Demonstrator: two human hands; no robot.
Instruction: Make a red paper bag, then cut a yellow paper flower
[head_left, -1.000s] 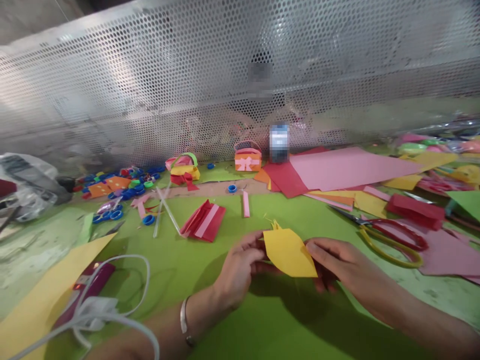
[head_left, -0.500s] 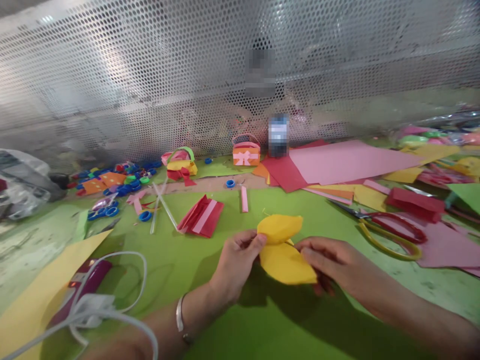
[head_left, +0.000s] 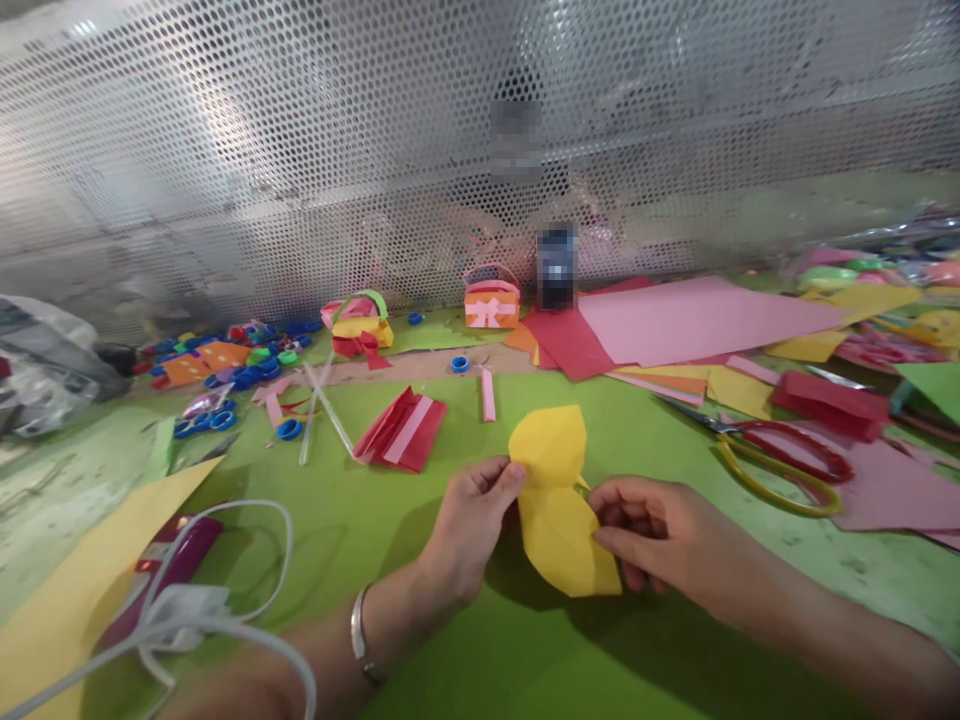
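A yellow paper cutout (head_left: 559,500) with two rounded lobes is held above the green table. My left hand (head_left: 476,515) pinches its left edge between thumb and fingers at the narrow waist. At the right edge of the lower lobe, my right hand (head_left: 652,535) is closed with thumb and fingertips on the paper. Beyond the left hand lies a folded red paper piece (head_left: 405,430) with a pink stripe. A short pink paper strip (head_left: 488,396) lies farther back. Scissors (head_left: 787,460) with red and yellow handles rest to the right.
Small paper baskets (head_left: 491,308) stand near the perforated metal panel (head_left: 337,130). Colored paper sheets (head_left: 697,320) lie at the back right. A purple glue gun (head_left: 161,580) with a white cable sits at the left, near blue caps (head_left: 289,429) and clear glue sticks (head_left: 330,412).
The yellow cutout has tilted and opened flatter toward me, its upper lobe now more upright and the lower one hanging lower. Both hands keep their hold.
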